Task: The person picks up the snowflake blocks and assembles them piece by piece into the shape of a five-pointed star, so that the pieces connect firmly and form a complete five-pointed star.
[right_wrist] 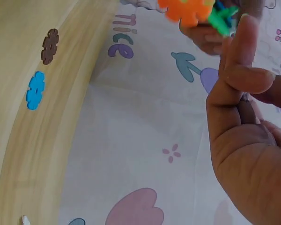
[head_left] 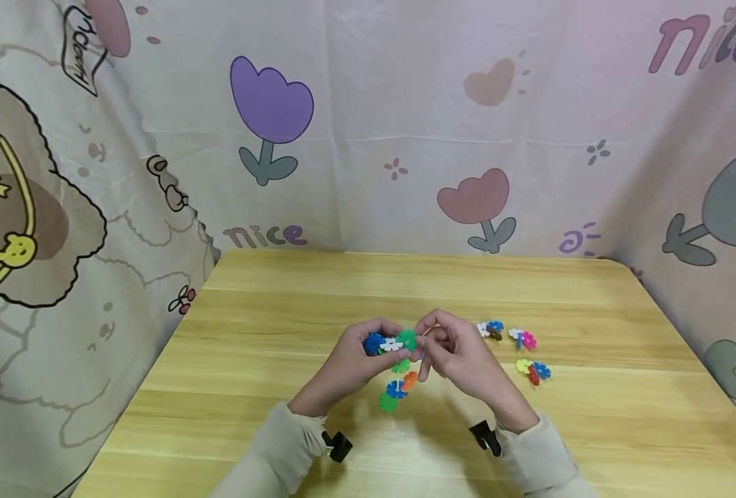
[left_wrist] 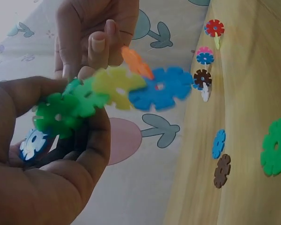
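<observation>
Joined discs are pinched by the left hand; the grip of the right hand cannot be told. If squeezed hard, discs could be popped apart.

Right hand, fingers bent, hovers near an orange disc; blue disc (notched!) lies near a brown disc on the table.

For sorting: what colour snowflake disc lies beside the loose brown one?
Blue snowflake disc; best view: right wrist.

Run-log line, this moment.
left grip: holds joined multicoloured notched plastic discs | right grip: at their edge, hold unclear | tan wooden table: three multicoloured disc clusters
</observation>
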### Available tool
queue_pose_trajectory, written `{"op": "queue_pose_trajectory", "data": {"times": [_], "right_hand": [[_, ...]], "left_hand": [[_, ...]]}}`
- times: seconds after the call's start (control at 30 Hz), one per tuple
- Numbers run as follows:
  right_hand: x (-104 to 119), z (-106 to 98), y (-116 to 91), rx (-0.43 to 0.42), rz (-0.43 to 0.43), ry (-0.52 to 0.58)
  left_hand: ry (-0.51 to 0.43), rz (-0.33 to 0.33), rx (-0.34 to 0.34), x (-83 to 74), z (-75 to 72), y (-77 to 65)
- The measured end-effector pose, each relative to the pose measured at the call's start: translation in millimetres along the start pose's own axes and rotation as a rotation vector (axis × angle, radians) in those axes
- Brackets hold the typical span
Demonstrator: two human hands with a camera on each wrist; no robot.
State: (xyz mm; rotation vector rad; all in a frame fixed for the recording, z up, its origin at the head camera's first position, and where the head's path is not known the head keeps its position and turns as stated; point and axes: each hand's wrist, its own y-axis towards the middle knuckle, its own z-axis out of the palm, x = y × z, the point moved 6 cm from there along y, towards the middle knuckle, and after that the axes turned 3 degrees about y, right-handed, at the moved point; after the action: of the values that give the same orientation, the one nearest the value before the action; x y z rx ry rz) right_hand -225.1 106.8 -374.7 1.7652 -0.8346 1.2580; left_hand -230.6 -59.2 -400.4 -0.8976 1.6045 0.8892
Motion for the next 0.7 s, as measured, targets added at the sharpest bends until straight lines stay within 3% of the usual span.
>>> {"op": "queue_pose_trajectory", "data": {"times": [0.13, 0.23, 0.33, 0.4, 0.53, 0.7], "right_hand": [[4.4, -18.8, -4.7, -0.022, -0.021, -0.059], [5.6, -57.6, -15.7, -0.126, -0.030, -0.208], [-2.1, -106.4, -35.9, -0.242, 0.044, -0.414], [-14.2, -133.5, -51.4, -0.259, 0.146, -0.523], [-44.8, -161.2, -77.7, -0.149, 0.350, -0.629], [-69.6, -164.0, -90.6, 0.002, 0.421, -0.703]], "left_hand": [[0.003, -0.006, -0.017, 0.2, -0.4, 0.1], [-0.003, -0.013, -0.015, -0.4, -1.0, -0.9], [0.003, -0.010, -0.008, -1.9, -1.5, -1.9], [0.013, -0.003, -0.001, -2.8, -1.8, -2.4], [0.048, 0.007, 0.014, -3.0, -1.7, -3.2], [0.068, 0.010, 0.036, -2.7, 0.5, -3.7]]}}
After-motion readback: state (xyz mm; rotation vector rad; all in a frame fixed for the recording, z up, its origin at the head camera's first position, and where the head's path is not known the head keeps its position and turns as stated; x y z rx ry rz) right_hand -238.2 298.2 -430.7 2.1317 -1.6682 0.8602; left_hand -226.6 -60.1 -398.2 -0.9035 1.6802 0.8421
